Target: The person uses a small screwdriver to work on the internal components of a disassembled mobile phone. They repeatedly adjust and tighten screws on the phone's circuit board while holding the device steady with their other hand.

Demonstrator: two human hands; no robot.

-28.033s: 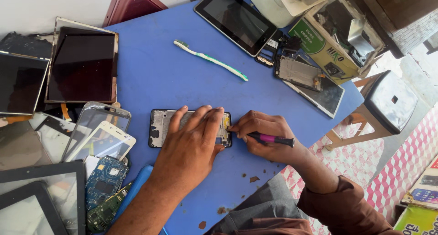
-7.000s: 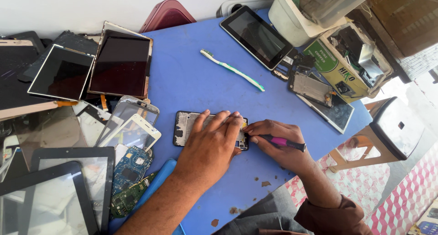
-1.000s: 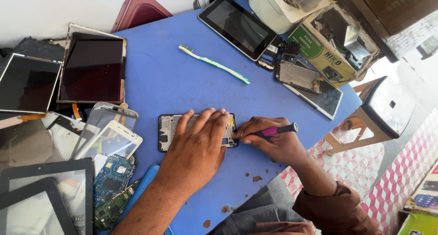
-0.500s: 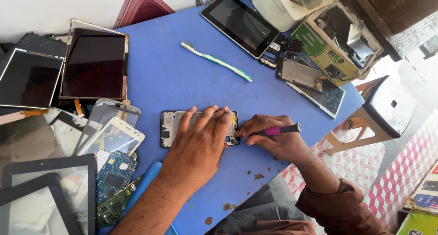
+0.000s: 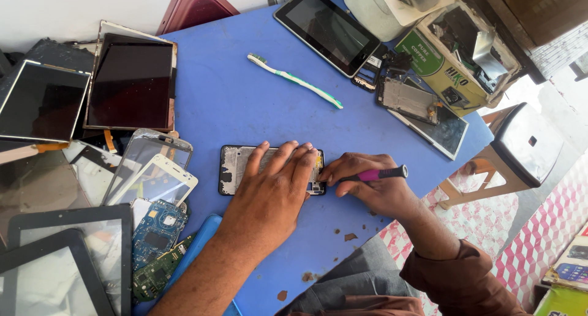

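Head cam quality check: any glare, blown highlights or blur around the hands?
Head view: hands sharp, left hand on the opened phone, right hand gripping the pink-handled tool; soft shadows on the blue table; sky glare on the glass panels at left; floor beyond the stool overexposed.

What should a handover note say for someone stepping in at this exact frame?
Left hand: flat on the opened phone, pinning it to the blue table.
Right hand: grips a pink-handled tool, tip at the phone's right end.
Done: phone lies open, insides showing.
Left: work at that end appears unfinished; the contact point is hidden by fingers.
Nearby: toothbrush above, loose screens and circuit boards at left.
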